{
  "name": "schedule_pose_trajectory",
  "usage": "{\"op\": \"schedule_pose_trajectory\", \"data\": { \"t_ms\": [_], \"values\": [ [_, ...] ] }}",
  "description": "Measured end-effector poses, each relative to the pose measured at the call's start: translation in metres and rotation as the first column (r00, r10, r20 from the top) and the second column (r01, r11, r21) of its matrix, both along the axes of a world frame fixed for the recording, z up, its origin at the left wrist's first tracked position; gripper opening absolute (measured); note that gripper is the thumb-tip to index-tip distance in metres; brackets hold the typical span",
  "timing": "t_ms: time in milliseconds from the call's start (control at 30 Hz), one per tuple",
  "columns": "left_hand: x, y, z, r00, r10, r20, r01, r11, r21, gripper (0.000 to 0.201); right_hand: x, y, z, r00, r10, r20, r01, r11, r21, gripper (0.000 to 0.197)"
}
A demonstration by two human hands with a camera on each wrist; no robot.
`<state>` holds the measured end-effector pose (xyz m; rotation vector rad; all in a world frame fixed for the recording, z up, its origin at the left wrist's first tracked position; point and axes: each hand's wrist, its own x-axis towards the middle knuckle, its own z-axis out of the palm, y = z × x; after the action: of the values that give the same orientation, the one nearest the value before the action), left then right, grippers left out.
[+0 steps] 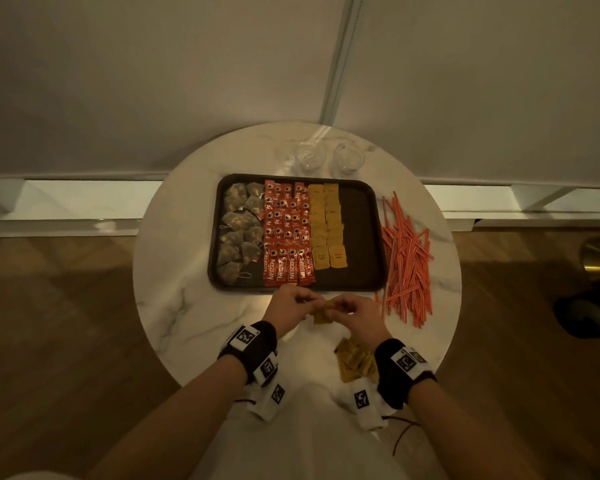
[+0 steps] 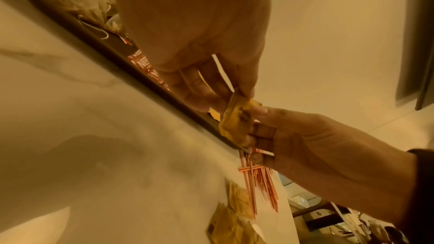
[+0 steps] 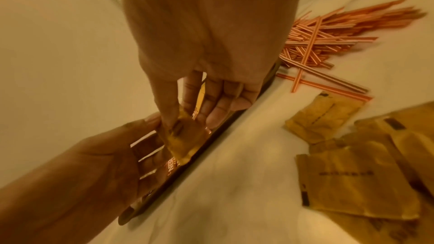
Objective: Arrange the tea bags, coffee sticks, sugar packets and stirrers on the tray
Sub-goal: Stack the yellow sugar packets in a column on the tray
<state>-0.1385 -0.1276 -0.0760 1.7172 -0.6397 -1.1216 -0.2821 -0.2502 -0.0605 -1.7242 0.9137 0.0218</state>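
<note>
A dark tray (image 1: 361, 237) holds tea bags (image 1: 239, 230) on its left, red coffee sticks (image 1: 286, 233) in the middle and two columns of brown sugar packets (image 1: 326, 226). Its right strip is bare. Just in front of the tray's near edge, my left hand (image 1: 297, 303) and right hand (image 1: 343, 306) meet and both pinch one brown sugar packet (image 1: 321, 315). In the left wrist view the packet (image 2: 234, 123) hangs crumpled between thumb and fingers. More loose sugar packets (image 1: 355, 362) lie by my right wrist. Red-striped stirrers (image 1: 407, 258) are heaped on the table right of the tray.
The round marble table (image 1: 187, 323) stands against a pale wall. Two clear glasses (image 1: 309, 155) (image 1: 349, 159) stand behind the tray. Wooden floor surrounds the table, with a dark object (image 1: 586, 317) on it at the right.
</note>
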Motion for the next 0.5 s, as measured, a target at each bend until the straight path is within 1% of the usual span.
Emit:
{"op": "schedule_pose_trajectory", "data": {
  "t_ms": [67, 133, 233, 300, 400, 500],
  "values": [
    [0.001, -0.002, -0.001, 1.000, 0.018, -0.009, -0.018, 1.000, -0.014, 0.011, 0.000, 0.001, -0.002, 1.000, 0.002, -0.006, -0.002, 1.000, 0.025, 0.007],
    [0.001, -0.002, -0.003, 0.999, 0.033, -0.017, -0.034, 0.999, -0.021, 0.010, 0.000, 0.004, -0.003, 1.000, -0.006, -0.002, 0.006, 1.000, 0.014, 0.008],
    [0.000, -0.001, -0.004, 0.994, 0.066, -0.083, -0.067, 0.998, -0.007, 0.010, 0.000, 0.009, -0.003, 1.000, -0.003, 0.004, 0.003, 1.000, -0.022, 0.007],
    [0.000, 0.000, -0.005, 0.992, 0.038, -0.122, -0.039, 0.999, -0.005, 0.009, -0.002, 0.011, -0.005, 1.000, -0.026, -0.004, 0.026, 1.000, -0.013, 0.008],
    [0.000, 0.001, -0.003, 0.996, -0.048, -0.074, 0.049, 0.999, 0.016, 0.007, -0.005, 0.013, -0.008, 0.999, -0.049, -0.017, 0.049, 0.999, 0.021, 0.007],
    [0.006, 0.000, -0.005, 0.998, -0.034, -0.046, 0.036, 0.999, 0.028, 0.007, -0.009, 0.016, -0.011, 0.998, -0.062, -0.007, 0.062, 0.998, 0.016, 0.007]
  ]
}}
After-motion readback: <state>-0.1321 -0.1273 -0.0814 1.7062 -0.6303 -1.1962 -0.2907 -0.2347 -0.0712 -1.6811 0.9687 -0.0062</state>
